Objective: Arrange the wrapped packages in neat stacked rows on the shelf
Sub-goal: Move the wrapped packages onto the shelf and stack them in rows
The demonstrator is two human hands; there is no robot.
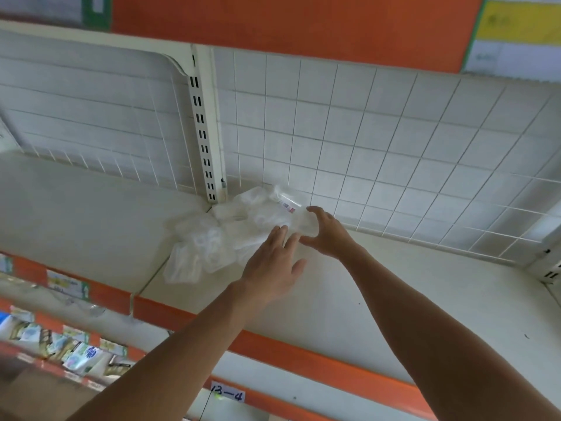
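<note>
The wrapped packages (pixel 212 238) lie in a loose heap on the shelf (pixel 379 299) at the foot of the slotted upright (pixel 202 138). My right hand (pixel 326 235) curls round the end of the rightmost package (pixel 302 221), and my left hand (pixel 273 265) rests straight-fingered on the heap. I'd lift that package clear slowly, steady the rest with the left palm, then lay it square just right of the upright.

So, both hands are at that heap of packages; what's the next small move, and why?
Probably draw the package that the right hand grips off the heap and lay it flat by the back grid, starting a row. The heap is jumbled, nothing stacked, and the left hand touches it with straight fingers, able to steady it.
</note>
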